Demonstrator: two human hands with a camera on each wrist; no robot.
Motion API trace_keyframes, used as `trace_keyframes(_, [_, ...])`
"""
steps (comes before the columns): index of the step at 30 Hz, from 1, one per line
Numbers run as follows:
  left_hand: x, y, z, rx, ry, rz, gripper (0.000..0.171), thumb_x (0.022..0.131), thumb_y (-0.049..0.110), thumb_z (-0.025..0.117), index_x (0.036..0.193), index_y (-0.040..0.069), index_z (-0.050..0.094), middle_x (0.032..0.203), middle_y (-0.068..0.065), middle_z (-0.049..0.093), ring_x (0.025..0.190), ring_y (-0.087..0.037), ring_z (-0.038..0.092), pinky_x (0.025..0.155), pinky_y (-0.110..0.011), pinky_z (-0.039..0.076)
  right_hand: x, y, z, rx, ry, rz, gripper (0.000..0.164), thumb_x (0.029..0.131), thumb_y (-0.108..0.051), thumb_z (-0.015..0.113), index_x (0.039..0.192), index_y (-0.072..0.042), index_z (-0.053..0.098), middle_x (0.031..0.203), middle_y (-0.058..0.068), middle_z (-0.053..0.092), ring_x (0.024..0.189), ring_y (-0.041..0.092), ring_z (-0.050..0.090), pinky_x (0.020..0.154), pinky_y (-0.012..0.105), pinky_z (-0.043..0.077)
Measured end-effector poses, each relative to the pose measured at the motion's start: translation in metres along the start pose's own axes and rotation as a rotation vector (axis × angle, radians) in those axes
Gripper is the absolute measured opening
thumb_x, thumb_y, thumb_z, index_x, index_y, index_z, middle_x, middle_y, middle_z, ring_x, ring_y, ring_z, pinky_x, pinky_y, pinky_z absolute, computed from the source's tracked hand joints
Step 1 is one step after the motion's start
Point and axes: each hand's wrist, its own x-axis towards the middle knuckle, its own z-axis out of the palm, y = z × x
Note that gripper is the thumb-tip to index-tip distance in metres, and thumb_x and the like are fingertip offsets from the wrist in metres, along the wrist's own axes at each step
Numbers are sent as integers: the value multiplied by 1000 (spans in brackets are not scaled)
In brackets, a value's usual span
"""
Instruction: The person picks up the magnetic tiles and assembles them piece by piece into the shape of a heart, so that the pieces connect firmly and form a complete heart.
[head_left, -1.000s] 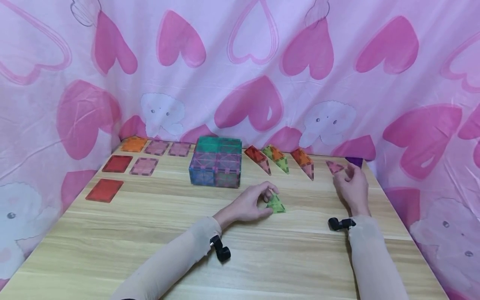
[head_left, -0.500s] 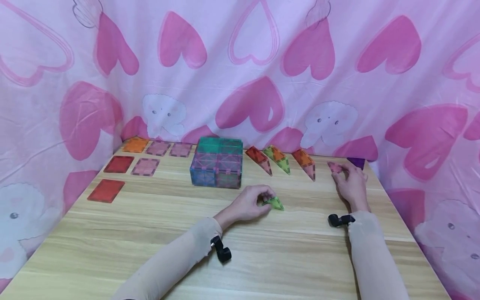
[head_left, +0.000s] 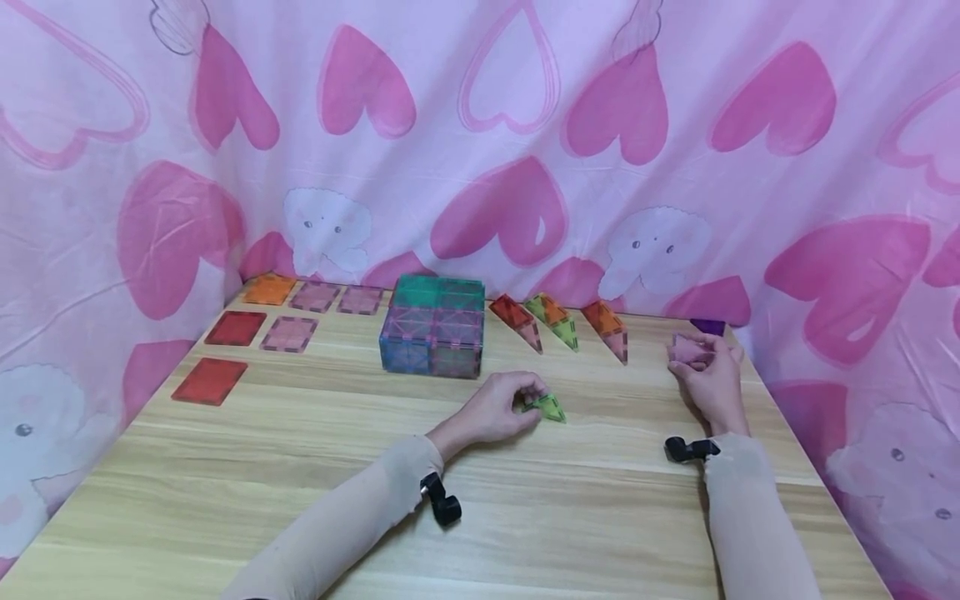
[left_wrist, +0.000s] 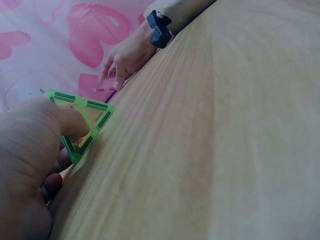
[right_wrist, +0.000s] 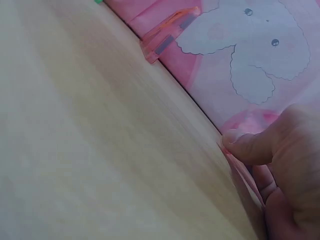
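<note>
My left hand (head_left: 495, 408) pinches a green triangular magnetic tile (head_left: 553, 407) over the middle of the table. In the left wrist view this green tile (left_wrist: 101, 119) is tilted up, with the thumb across its near face. At the right, my right hand (head_left: 714, 379) holds a pink magnetic tile (head_left: 684, 350) between thumb and fingers; it is raised on edge and partly covered by the fingers. The right wrist view shows the pink tile (right_wrist: 242, 172) nearly edge-on under the thumb. A dark purple tile (head_left: 707, 326) lies just behind the right hand.
A box of joined magnetic tiles (head_left: 431, 325) stands at the back centre. To its right lie red-pink (head_left: 516, 312), orange-green (head_left: 552, 321) and orange-pink (head_left: 606, 331) triangle pairs. Several square tiles, including a red one (head_left: 211, 382), lie at the left. A pink curtain (head_left: 480, 125) hangs behind.
The right hand has lifted the pink tile from lying flat and drawn it slightly towards me. The left hand has closed on the green tile and tilted it up.
</note>
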Motion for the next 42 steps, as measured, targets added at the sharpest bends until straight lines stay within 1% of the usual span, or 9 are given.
trace_keyframes(2, [0, 0, 1, 0, -2, -2, 21, 97, 4, 81, 117, 10, 76, 105, 0, 74, 93, -7, 64, 86, -23, 56, -2, 1, 0, 36, 24, 28, 63, 95, 4, 83, 149, 1, 52, 152, 12, 32, 105, -3, 55, 87, 4, 49])
trace_keyframes(4, [1, 0, 3, 2, -3, -2, 21, 97, 4, 82, 116, 10, 76, 105, 0, 74, 93, -7, 63, 86, -23, 56, -3, 1, 0, 70, 34, 52, 56, 98, 3, 80, 146, -2, 51, 147, 9, 45, 108, -2, 57, 89, 6, 49])
trace_keyframes(9, [2, 0, 5, 6, 3, 0, 20, 97, 4, 82, 114, 10, 75, 103, 1, 73, 93, -7, 63, 85, -23, 55, -9, 0, 0, 130, 51, 24, 42, 102, 4, 76, 138, -7, 57, 113, -5, 71, 99, 3, 64, 86, 11, 51])
trace_keyframes(14, [2, 0, 5, -1, 2, 0, 20, 97, 4, 82, 115, 10, 75, 103, 1, 73, 93, -7, 63, 86, -23, 55, -24, -6, 4, 110, 54, -29, 31, 103, 1, 76, 131, 3, 61, 106, -8, 73, 93, 2, 65, 81, 10, 51])
trace_keyframes(20, [1, -1, 3, 8, 15, 9, 20, 97, 5, 82, 115, 11, 76, 103, 1, 73, 93, -8, 64, 86, -24, 56, -43, -17, 9, 129, 26, -48, 26, 106, 3, 71, 129, 6, 62, 107, -11, 70, 97, -1, 63, 85, 9, 51])
trace_keyframes(24, [0, -2, 2, 12, 17, 7, 20, 96, 5, 82, 115, 10, 76, 103, 1, 73, 93, -8, 64, 86, -24, 56, -64, -28, 15, 203, -32, -93, 28, 104, 6, 72, 130, 10, 63, 107, -5, 72, 94, 2, 66, 84, 11, 55])
trace_keyframes(30, [-1, -2, 1, 15, 23, 1, 20, 97, 5, 82, 115, 11, 76, 103, 1, 73, 93, -8, 64, 85, -24, 56, -92, -45, 28, 334, -183, -159, 28, 101, 11, 74, 127, 15, 63, 105, -1, 77, 92, 5, 73, 84, 15, 61])
trace_keyframes(38, [0, -1, 0, 29, 19, 2, 21, 96, 5, 82, 115, 10, 75, 103, 0, 73, 92, -8, 64, 85, -24, 56, -123, -68, 54, 469, -407, -206, 31, 99, 11, 75, 129, 13, 66, 119, 12, 79, 104, 12, 75, 94, 21, 61])
trace_keyframes(42, [0, -1, 0, 25, 15, 5, 20, 96, 6, 82, 115, 11, 75, 103, 1, 73, 92, -8, 64, 85, -24, 57, -136, -80, 66, 479, -462, -211, 31, 99, 8, 76, 129, 11, 67, 119, 13, 78, 108, 11, 75, 96, 22, 61])
